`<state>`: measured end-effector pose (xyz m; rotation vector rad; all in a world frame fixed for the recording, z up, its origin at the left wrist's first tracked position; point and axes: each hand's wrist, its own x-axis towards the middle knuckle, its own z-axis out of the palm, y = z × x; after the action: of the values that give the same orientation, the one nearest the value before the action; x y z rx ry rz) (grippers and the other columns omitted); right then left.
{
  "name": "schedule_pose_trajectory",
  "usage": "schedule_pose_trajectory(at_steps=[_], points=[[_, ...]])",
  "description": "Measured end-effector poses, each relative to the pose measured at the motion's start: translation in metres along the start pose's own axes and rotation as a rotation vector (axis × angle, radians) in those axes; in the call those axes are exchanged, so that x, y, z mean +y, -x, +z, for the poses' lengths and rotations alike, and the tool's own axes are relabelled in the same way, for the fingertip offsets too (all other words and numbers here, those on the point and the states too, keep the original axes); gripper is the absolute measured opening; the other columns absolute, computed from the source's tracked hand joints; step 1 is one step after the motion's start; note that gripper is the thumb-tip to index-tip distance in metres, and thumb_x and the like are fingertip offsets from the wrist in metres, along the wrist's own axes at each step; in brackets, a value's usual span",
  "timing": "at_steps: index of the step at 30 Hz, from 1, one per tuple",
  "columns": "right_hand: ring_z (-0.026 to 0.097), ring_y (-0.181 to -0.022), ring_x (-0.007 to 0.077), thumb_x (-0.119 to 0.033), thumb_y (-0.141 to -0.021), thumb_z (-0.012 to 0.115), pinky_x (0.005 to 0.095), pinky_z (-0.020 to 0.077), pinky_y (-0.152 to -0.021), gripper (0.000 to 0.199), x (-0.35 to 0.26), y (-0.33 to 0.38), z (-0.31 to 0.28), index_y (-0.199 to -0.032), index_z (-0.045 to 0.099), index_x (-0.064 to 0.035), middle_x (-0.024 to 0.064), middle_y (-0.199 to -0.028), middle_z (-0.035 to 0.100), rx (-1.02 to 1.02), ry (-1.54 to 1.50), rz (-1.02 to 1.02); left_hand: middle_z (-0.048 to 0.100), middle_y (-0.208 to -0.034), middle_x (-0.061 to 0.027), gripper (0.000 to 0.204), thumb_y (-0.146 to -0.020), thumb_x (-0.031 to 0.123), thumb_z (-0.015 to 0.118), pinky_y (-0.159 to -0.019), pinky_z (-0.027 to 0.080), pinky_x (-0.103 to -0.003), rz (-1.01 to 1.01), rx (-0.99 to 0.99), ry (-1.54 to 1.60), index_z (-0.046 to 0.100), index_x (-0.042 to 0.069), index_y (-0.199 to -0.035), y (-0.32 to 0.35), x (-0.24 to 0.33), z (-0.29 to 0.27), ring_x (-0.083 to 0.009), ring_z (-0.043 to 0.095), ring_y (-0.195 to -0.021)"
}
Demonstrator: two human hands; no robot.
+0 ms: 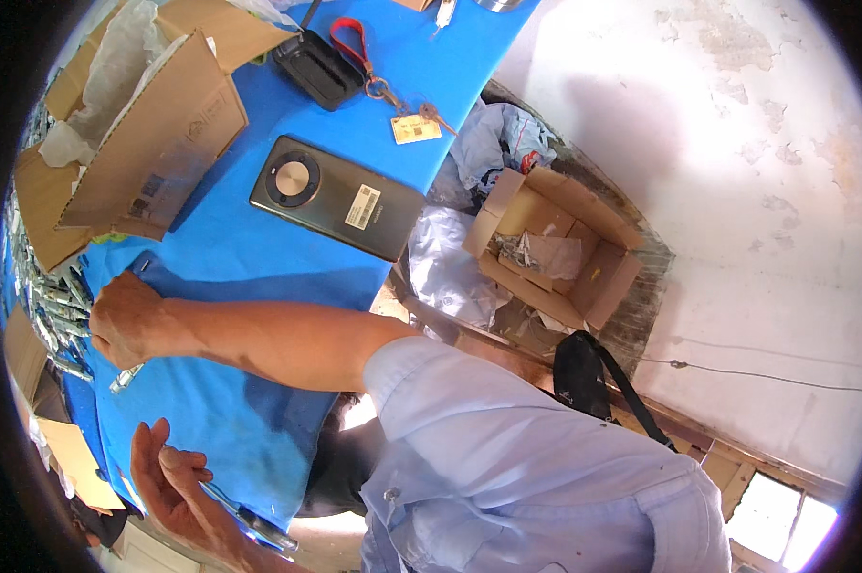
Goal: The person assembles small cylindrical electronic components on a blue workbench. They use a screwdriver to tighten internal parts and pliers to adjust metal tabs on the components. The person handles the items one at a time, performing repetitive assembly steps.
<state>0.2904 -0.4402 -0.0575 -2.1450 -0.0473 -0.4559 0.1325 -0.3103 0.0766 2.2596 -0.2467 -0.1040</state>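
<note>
- Piece (126, 378) of silvery, metallic-looking stock, short and slim, lies on the cloth just below the right hand (127, 320), its upper end hidden by the fingers.
- Similar narrow, shiny pieces form a jumbled pile (61, 310) right beside that hand.
- The right hand is bent into a loose fist, knuckles outward; its fingertips are hidden, so I cannot tell whether it grips anything.
- The left hand (178, 482) is apart from the piece, fingers half curled and thumb near them; whether something thin is pinched there, I cannot tell.
- A slender tool with a dark handle (267, 530) lies near the left wrist.
- Under everything, smooth blue cloth (226, 420), softly creased.
- An open corrugated cardboard box (159, 143) with crinkled translucent plastic (116, 72) stands near the right hand, blocking part of the pile from sight.
- Further off: a glossy dark phone (337, 198) with a round camera ring, a black plastic tray (318, 69) and keys (438, 118) on a red strap (351, 40).
</note>
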Motion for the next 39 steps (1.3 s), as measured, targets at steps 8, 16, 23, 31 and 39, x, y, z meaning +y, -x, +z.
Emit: schedule_pose_trajectory(at_steps=[8,16,23,31,39], points=[[0.071,-0.073,0.0415,-0.028,-0.083,0.061,0.0542,0.0545,-0.069,0.031,0.003,-0.001,-0.005,-0.068,0.075,-0.0043,0.0200,-0.076,0.073,-0.046,0.011,-0.006,0.075,-0.119,-0.0094,0.035,-0.108,0.022,0.062,-0.063,0.044,-0.021,-0.100,0.032,-0.040,0.063,0.001,-0.137,0.017,-0.002,0.013,-0.0064,0.058,-0.075],[0.071,-0.073,0.0412,-0.029,-0.084,0.060,0.0538,0.0550,-0.070,0.032,0.003,-0.003,0.000,-0.070,0.076,-0.0043,0.0202,-0.078,0.074,-0.093,0.052,0.004,0.075,-0.115,-0.0092,0.034,-0.107,0.022,0.063,-0.062,0.044,-0.021,-0.129,0.077,-0.042,0.065,0.001,-0.135,0.020,-0.011,0.014,-0.0063,0.057,-0.074],[0.069,-0.061,0.0385,-0.027,-0.074,0.066,0.0536,0.0522,-0.059,0.022,0.021,0.001,0.014,-0.060,0.071,-0.0114,0.0190,-0.067,0.069,0.093,0.071,-0.158,0.075,-0.106,-0.0076,0.026,-0.104,0.010,0.065,-0.061,0.052,-0.022,-0.074,-0.011,0.129,0.068,0.001,-0.128,0.025,-0.030,0.012,-0.0077,0.063,-0.074],[0.066,-0.065,0.0399,-0.028,-0.091,0.067,0.0525,0.0490,-0.058,0.032,-0.002,0.006,-0.018,-0.066,0.066,-0.0072,0.0154,-0.068,0.066,0.164,-0.043,-0.153,0.074,-0.091,-0.0075,0.021,-0.102,0.014,0.069,-0.065,0.057,-0.026,-0.053,0.016,0.003,0.072,-0.003,-0.115,0.032,-0.035,0.021,-0.0116,0.069,-0.073],[0.064,-0.061,0.0395,-0.033,-0.092,0.065,0.0487,0.0468,-0.057,0.036,-0.004,-0.007,-0.036,-0.071,0.071,-0.0042,0.0187,-0.065,0.065,0.086,-0.384,0.158,0.073,-0.087,-0.0079,0.019,-0.100,0.011,0.071,-0.065,0.057,-0.026,-0.095,0.042,-0.009,0.074,-0.002,-0.113,0.022,-0.048,0.014,-0.0106,0.069,-0.073]])
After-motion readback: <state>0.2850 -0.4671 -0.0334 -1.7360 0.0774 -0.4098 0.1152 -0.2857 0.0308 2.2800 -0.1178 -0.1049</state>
